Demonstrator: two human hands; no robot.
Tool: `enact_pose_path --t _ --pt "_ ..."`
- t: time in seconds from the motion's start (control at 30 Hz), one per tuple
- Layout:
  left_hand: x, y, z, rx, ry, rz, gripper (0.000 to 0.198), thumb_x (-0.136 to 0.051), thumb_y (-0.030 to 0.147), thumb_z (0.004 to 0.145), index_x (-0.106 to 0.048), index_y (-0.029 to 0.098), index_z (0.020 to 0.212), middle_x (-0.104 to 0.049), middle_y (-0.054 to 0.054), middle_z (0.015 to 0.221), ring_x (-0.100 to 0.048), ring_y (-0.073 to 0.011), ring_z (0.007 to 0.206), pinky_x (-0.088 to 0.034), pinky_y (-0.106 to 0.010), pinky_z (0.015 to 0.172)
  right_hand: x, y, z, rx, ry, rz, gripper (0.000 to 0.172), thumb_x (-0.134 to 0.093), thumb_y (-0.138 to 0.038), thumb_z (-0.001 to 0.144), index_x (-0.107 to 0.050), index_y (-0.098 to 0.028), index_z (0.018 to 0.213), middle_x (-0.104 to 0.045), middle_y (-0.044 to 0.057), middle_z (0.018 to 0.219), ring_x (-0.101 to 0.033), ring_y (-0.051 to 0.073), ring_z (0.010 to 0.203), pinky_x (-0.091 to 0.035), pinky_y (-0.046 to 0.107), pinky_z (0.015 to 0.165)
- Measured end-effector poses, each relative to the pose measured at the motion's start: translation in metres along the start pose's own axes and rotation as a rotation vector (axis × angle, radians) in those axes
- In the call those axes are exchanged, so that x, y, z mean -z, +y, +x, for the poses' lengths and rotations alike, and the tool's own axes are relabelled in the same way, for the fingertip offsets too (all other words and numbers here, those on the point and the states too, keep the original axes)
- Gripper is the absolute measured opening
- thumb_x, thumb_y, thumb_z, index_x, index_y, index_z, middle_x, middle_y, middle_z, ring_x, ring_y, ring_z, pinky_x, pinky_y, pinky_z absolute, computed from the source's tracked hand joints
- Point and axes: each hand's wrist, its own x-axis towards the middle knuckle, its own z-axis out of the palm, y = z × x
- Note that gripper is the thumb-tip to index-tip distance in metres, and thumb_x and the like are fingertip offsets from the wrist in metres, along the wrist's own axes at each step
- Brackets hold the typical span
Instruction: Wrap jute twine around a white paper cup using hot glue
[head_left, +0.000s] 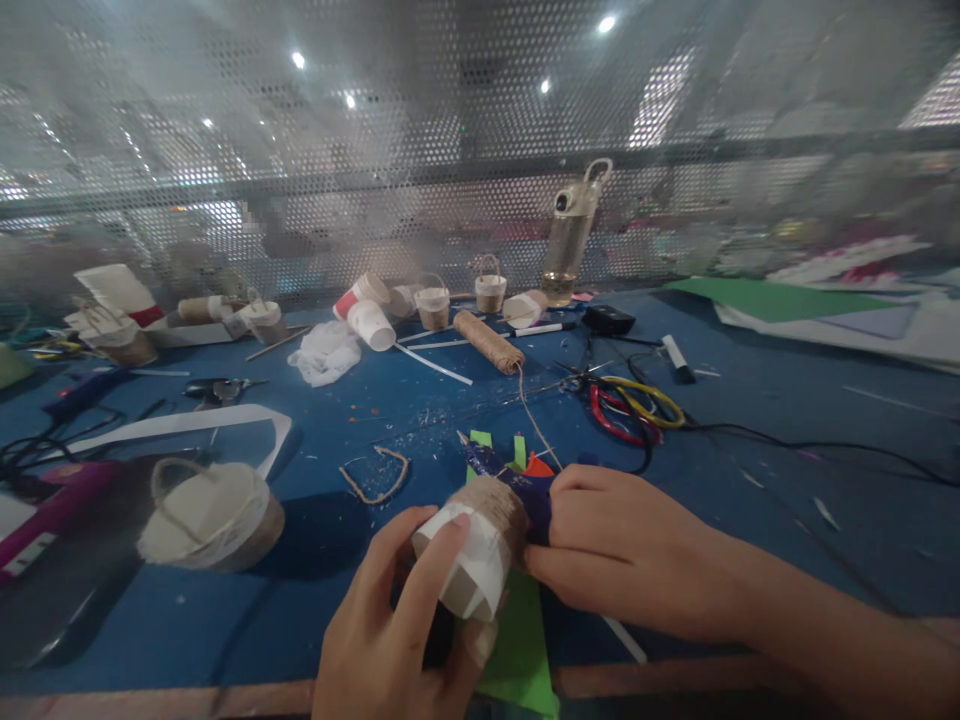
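Note:
My left hand [412, 600] is closed around a small paper cup [469, 575], which lies tilted on its side. Brown twine wraps the cup's far part, and white paper covers the part under my fingers. My right hand [622, 540] grips a dark blue glue gun [491, 462] just beyond the cup, its nozzle pointing away to the left. My right fingers hide most of the gun's handle. A strand of twine runs from a twine roll [489, 342] down toward my right hand. Green paper [521, 640] lies beneath the cup. A short twine piece [375, 490] rests to the left.
A handled basket cup [217, 515] stands at left, with more small basket cups [433, 305] at the back. Scissors [622, 405] and black cables lie right of the twine. A water bottle [570, 240] stands against the mesh screen. Green sheets [780, 300] lie far right.

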Motion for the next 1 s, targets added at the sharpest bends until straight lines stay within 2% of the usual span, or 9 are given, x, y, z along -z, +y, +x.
enact_pose_path --t 0.2,0.4,0.53,0.67,0.77,0.83,0.9,1.0 --pt "0.001 0.001 0.002 -0.006 -0.002 0.016 0.037 -0.061 0.032 0.104 -0.059 0.029 0.141 -0.065 -0.009 0.137 -0.073 -0.0227 0.119 -0.066 -0.031 0.091 -0.001 0.0 -0.002 0.001 -0.014 0.002 0.042 -0.034 -0.011 0.114 -0.073 -0.014 0.099 -0.056 -0.004 0.07 -0.044 0.014 0.064 -0.044 0.032 0.074" --pt "0.0 0.003 0.004 -0.021 -0.017 0.06 0.041 -0.053 0.046 0.11 -0.054 0.025 0.144 -0.063 -0.012 0.142 -0.069 -0.0261 0.126 -0.064 -0.037 0.096 -0.004 0.005 -0.003 -0.022 0.003 -0.007 0.035 -0.039 -0.012 0.113 -0.072 -0.016 0.101 -0.058 -0.005 0.07 -0.044 0.014 0.063 -0.044 0.033 0.073" --pt "0.0 0.003 0.005 -0.015 -0.001 0.077 0.044 -0.055 0.043 0.109 -0.051 0.021 0.147 -0.064 -0.014 0.142 -0.068 -0.0267 0.127 -0.061 -0.037 0.101 -0.004 0.007 -0.002 -0.071 0.115 -0.026 0.025 -0.048 -0.014 0.11 -0.069 -0.019 0.099 -0.06 -0.005 0.068 -0.047 0.014 0.063 -0.049 0.032 0.075" --pt "-0.001 0.005 0.003 0.064 0.035 0.081 0.051 -0.053 0.051 0.109 -0.049 0.021 0.149 -0.066 -0.015 0.138 -0.069 -0.0287 0.124 -0.063 -0.038 0.097 0.0 0.003 0.0 -0.155 0.252 -0.014 0.006 -0.063 -0.017 0.103 -0.065 -0.022 0.103 -0.071 -0.001 0.083 -0.064 0.016 0.08 -0.058 0.037 0.094" --pt "0.001 0.007 0.003 0.134 0.033 0.066 0.055 -0.052 0.056 0.108 -0.046 0.024 0.152 -0.066 -0.014 0.139 -0.071 -0.0283 0.121 -0.065 -0.038 0.092 0.003 0.002 0.0 -0.255 0.387 0.001 0.02 -0.07 -0.01 0.095 -0.056 -0.025 0.093 -0.07 0.003 0.097 -0.07 0.021 0.1 -0.059 0.043 0.097" --pt "0.002 0.008 0.005 0.14 0.024 0.044 0.049 -0.051 0.054 0.11 -0.049 0.028 0.151 -0.065 -0.012 0.138 -0.072 -0.0256 0.12 -0.066 -0.033 0.086 0.005 0.003 -0.002 -0.305 0.434 0.018 0.029 -0.066 -0.003 0.091 -0.048 -0.025 0.086 -0.066 0.002 0.095 -0.068 0.021 0.098 -0.058 0.04 0.09" --pt "0.004 0.008 0.007 0.136 0.024 0.024 0.039 -0.051 0.05 0.111 -0.054 0.031 0.145 -0.064 -0.01 0.137 -0.071 -0.0235 0.12 -0.065 -0.03 0.083 0.007 0.006 -0.004 -0.333 0.37 0.062 0.03 -0.059 -0.001 0.089 -0.044 -0.026 0.083 -0.063 0.0 0.089 -0.065 0.017 0.087 -0.056 0.034 0.079" --pt "0.005 0.008 0.009 0.159 0.03 0.038 0.038 -0.053 0.051 0.109 -0.055 0.03 0.141 -0.065 -0.009 0.136 -0.072 -0.024 0.12 -0.067 -0.031 0.084 0.008 0.013 -0.007 -0.405 0.094 0.1 0.021 -0.056 -0.008 0.093 -0.047 -0.025 0.086 -0.066 0.002 0.087 -0.065 0.019 0.081 -0.054 0.033 0.071"
